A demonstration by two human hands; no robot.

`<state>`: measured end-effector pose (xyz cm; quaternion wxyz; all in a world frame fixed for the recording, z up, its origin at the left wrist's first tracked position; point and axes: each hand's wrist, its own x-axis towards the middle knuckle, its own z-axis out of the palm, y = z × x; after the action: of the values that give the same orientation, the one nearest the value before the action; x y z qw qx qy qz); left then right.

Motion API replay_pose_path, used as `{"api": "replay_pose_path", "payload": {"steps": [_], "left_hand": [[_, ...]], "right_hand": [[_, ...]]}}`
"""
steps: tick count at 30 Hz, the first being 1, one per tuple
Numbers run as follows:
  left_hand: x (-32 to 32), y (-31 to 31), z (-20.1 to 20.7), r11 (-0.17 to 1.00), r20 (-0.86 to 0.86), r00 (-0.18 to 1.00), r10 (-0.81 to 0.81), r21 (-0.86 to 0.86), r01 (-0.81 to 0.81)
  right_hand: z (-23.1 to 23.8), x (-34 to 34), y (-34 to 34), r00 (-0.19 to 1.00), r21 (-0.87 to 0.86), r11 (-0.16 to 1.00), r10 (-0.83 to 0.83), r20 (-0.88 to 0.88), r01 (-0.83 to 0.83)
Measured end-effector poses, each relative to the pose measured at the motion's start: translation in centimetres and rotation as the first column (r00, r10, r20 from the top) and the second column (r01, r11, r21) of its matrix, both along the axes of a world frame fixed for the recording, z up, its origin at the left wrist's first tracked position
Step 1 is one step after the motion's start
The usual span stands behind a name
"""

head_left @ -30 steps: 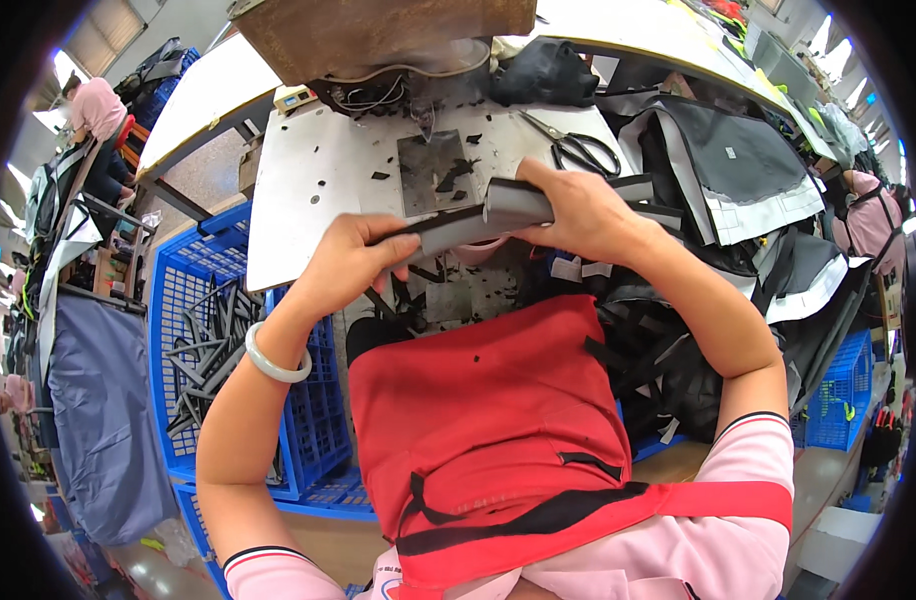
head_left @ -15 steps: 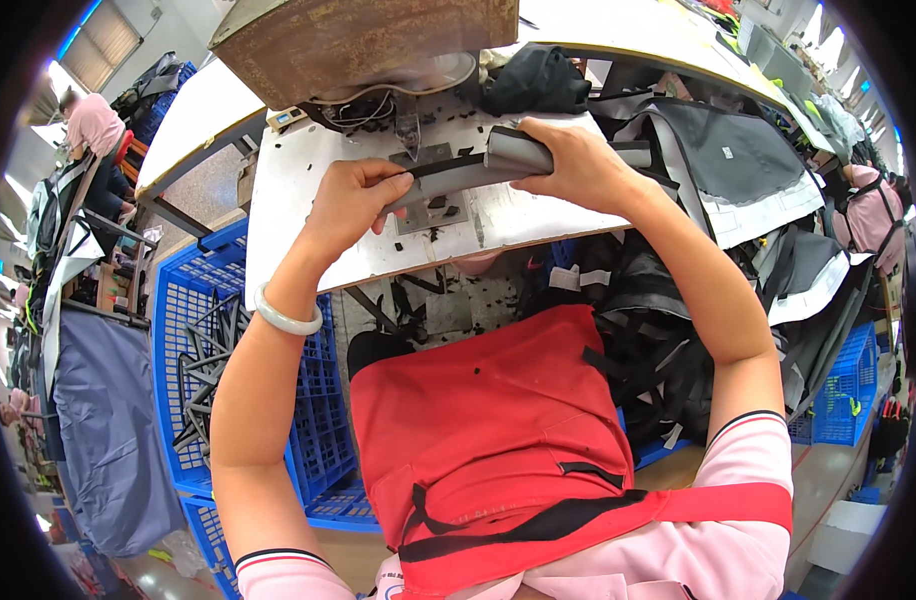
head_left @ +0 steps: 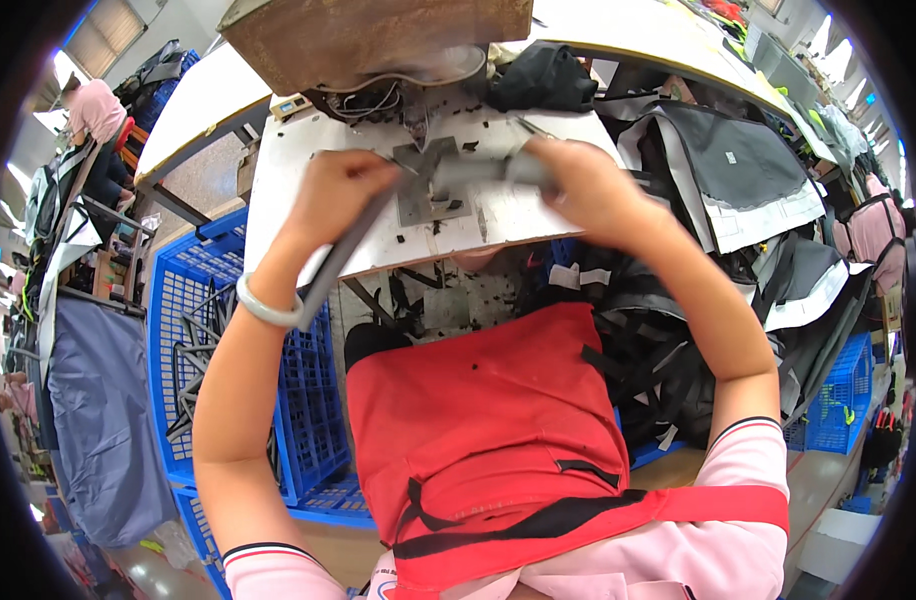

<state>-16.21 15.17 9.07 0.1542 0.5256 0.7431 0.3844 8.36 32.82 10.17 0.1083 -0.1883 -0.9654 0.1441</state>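
Observation:
My left hand (head_left: pixel 343 190) is closed over the left part of the white worktable (head_left: pixel 288 175). From it a narrow dark grey strip (head_left: pixel 350 245) hangs down past the table's front edge. Closed and smeared by motion, my right hand (head_left: pixel 588 190) holds a blurred grey strip (head_left: pixel 488 173) that points left over a metal plate (head_left: pixel 440 205). A thin pointed metal tip (head_left: pixel 531 127) juts out beside that hand; its kind is unclear. Both hands are apart, with a machine's clear, pointed head (head_left: pixel 416 128) between and behind them.
A rusty brown machine housing (head_left: pixel 378 40) stands at the back, cables below it. Black scraps dot the table. Blue crates (head_left: pixel 168 400) with dark strips stand at left. Grey and black fabric pieces (head_left: pixel 728 170) pile up at right. A person in pink (head_left: pixel 98 108) sits far left.
The grey piece spanned both hands before; now a separate strip hangs from my left hand and another stays in my right. My left hand has turned, and both hands have moved slightly.

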Motion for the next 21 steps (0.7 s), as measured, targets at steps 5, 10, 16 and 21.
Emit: {"api": "replay_pose_path", "payload": {"steps": [5,10,16,21], "left_hand": [[8.7,1.8,0.9,0.951,0.241,0.946,-0.218,-0.164,0.261],[5.9,-0.5,-3.4,0.978,0.507,0.845,-0.173,-0.014,0.209],[5.2,-6.2,-2.4,0.916,0.589,0.806,-0.060,-0.289,0.280],[5.1,-4.0,0.7,0.980,0.347,0.937,-0.036,-0.169,0.101]], "right_hand": [[-7.4,-1.7,-14.8,0.783,0.714,0.591,0.615,-0.099,-0.374],[-6.9,-2.8,-10.1,0.907,0.174,0.890,0.416,0.068,-0.422],[-1.5,2.3,-2.6,0.990,-0.148,0.983,0.122,0.063,-0.112],[0.2,2.3,-0.7,0.995,-0.129,0.988,0.079,-0.061,-0.086]]}}
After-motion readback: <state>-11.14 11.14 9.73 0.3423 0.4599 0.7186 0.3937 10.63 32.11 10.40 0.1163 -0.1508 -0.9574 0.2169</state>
